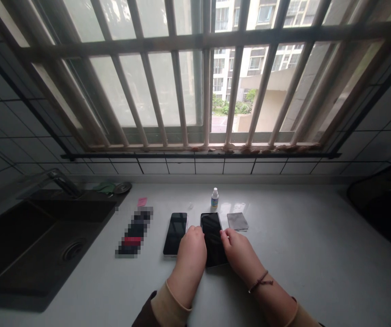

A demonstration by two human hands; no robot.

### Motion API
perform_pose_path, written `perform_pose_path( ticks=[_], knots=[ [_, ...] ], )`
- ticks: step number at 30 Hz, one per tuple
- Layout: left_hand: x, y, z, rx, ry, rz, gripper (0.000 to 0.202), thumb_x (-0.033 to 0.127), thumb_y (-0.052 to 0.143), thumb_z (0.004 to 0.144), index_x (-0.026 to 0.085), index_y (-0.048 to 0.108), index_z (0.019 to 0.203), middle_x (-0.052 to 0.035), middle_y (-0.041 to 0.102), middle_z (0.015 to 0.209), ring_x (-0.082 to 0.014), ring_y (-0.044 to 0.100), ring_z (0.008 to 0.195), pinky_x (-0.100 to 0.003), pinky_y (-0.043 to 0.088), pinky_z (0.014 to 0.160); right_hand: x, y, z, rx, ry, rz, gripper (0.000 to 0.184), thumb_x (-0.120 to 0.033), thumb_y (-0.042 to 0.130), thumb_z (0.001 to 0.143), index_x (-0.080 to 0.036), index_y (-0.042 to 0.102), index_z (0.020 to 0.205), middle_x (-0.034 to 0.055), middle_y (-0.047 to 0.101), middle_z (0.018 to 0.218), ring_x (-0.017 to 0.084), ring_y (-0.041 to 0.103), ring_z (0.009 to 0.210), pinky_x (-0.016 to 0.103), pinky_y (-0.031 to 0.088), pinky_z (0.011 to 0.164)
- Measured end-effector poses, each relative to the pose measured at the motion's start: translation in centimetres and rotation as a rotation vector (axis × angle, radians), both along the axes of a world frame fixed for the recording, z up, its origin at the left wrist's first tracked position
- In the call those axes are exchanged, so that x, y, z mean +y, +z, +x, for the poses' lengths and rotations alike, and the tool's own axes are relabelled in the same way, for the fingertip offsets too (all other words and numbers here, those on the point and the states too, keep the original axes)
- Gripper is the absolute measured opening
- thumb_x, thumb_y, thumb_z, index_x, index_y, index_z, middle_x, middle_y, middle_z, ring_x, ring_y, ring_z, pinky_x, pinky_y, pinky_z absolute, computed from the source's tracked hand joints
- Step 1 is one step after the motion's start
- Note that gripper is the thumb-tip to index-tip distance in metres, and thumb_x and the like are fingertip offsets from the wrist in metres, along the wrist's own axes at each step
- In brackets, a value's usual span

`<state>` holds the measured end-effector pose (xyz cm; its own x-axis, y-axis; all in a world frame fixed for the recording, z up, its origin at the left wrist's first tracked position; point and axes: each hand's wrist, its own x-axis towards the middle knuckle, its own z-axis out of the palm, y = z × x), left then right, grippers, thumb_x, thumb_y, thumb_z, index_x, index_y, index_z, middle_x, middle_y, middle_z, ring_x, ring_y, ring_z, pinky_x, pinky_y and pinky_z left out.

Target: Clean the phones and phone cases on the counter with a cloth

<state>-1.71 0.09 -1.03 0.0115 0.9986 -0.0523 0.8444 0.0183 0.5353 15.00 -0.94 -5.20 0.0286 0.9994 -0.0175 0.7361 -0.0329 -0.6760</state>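
A black smartphone (213, 243) is held between both hands, its dark screen facing up. My left hand (192, 247) is closed at the phone's left edge, with its fingertips mostly hidden. On the opposite edge, my right hand (239, 250) grips the phone with the thumb along the side. A second smartphone (175, 234) lies screen up on the counter, just left of my left hand. Beyond the held phone stands a small white bottle (214, 200) with a blue and yellow label. A folded grey cloth (238, 221) lies past my right hand.
On the pale countertop (301, 254), a pink slip (142, 201) lies near a blurred-out dark item (134, 234). To the left is a dark sink (42, 245) with a faucet (66, 182). A black object (386, 204) stands at far right, and a barred window rises behind.
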Motion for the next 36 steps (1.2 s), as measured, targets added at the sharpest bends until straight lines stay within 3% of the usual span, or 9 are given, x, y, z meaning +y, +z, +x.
perform_pose_path(
  ticks=[4, 14, 22, 26, 29, 34, 36],
  knots=[
    [0.1, 0.1, 0.1, -0.036, 0.030, -0.009, 0.023, 0.016, 0.053, 0.100, 0.018, 0.072, 0.088, -0.0171, 0.072, 0.101, -0.0315, 0.071, 0.098, -0.039, 0.049, 0.091, -0.1, -0.4, -0.1, 0.015, -0.034, 0.031, 0.030, -0.038, 0.045, 0.108, -0.019, 0.062, 0.124, 0.0034, 0.074, 0.073, 0.024, 0.072, 0.067, 0.029, 0.040, 0.060],
    [0.2, 0.1, 0.1, -0.051, 0.014, -0.003, 0.027, 0.016, 0.047, 0.101, 0.016, 0.073, 0.091, -0.0215, 0.072, 0.104, -0.0360, 0.071, 0.100, -0.043, 0.049, 0.093, -0.1, 0.0, -0.4, 0.012, -0.018, 0.047, 0.028, -0.033, 0.044, 0.108, -0.020, 0.066, 0.119, 0.0079, 0.079, 0.089, 0.025, 0.076, 0.079, 0.029, 0.046, 0.067],
    [0.2, 0.2, 0.1, -0.076, 0.026, -0.007, 0.020, 0.025, 0.058, 0.098, 0.013, 0.074, 0.097, -0.0247, 0.072, 0.105, -0.0395, 0.070, 0.103, -0.044, 0.047, 0.093, -0.3, 0.6, -0.3, 0.046, -0.032, 0.108, 0.029, -0.031, 0.053, 0.103, -0.018, 0.070, 0.122, 0.0119, 0.078, 0.108, 0.027, 0.075, 0.100, 0.033, 0.052, 0.087],
    [0.6, -0.2, -0.1, -0.266, 0.084, -0.052, 0.021, 0.025, 0.069, 0.091, 0.012, 0.074, 0.107, -0.0228, 0.074, 0.109, -0.0368, 0.068, 0.109, -0.040, 0.044, 0.096, -0.5, 0.8, -0.3, 0.108, -0.069, 0.061, 0.030, -0.033, 0.055, 0.101, -0.018, 0.070, 0.122, 0.0105, 0.079, 0.105, 0.027, 0.075, 0.098, 0.033, 0.052, 0.086],
    [0.9, -0.5, -0.1, -0.392, 0.099, -0.074, 0.018, 0.025, 0.071, 0.089, 0.015, 0.075, 0.103, -0.0188, 0.076, 0.107, -0.0337, 0.069, 0.106, -0.037, 0.045, 0.093, -0.5, 0.9, -0.3, 0.118, -0.063, 0.051, 0.031, -0.035, 0.056, 0.100, -0.017, 0.070, 0.121, 0.0111, 0.079, 0.104, 0.028, 0.075, 0.097, 0.034, 0.052, 0.086],
    [1.0, -1.0, 0.4, -0.595, 0.098, -0.130, 0.021, 0.032, 0.061, 0.098, 0.016, 0.072, 0.104, -0.0152, 0.078, 0.101, -0.0275, 0.074, 0.091, -0.033, 0.051, 0.080, -0.5, 1.1, -0.5, 0.191, -0.028, 0.061, 0.036, -0.042, 0.052, 0.102, -0.018, 0.071, 0.122, 0.0123, 0.078, 0.108, 0.029, 0.074, 0.100, 0.037, 0.054, 0.088],
    [0.8, -0.9, 0.7, -0.790, 0.129, -0.139, 0.025, 0.037, 0.061, 0.099, 0.016, 0.070, 0.109, -0.0153, 0.079, 0.105, -0.0264, 0.075, 0.092, -0.033, 0.054, 0.081, -0.5, 1.3, -0.5, 0.256, -0.022, 0.066, 0.042, -0.047, 0.049, 0.104, -0.018, 0.069, 0.126, 0.0129, 0.077, 0.113, 0.029, 0.075, 0.099, 0.037, 0.056, 0.086]
  ],
)
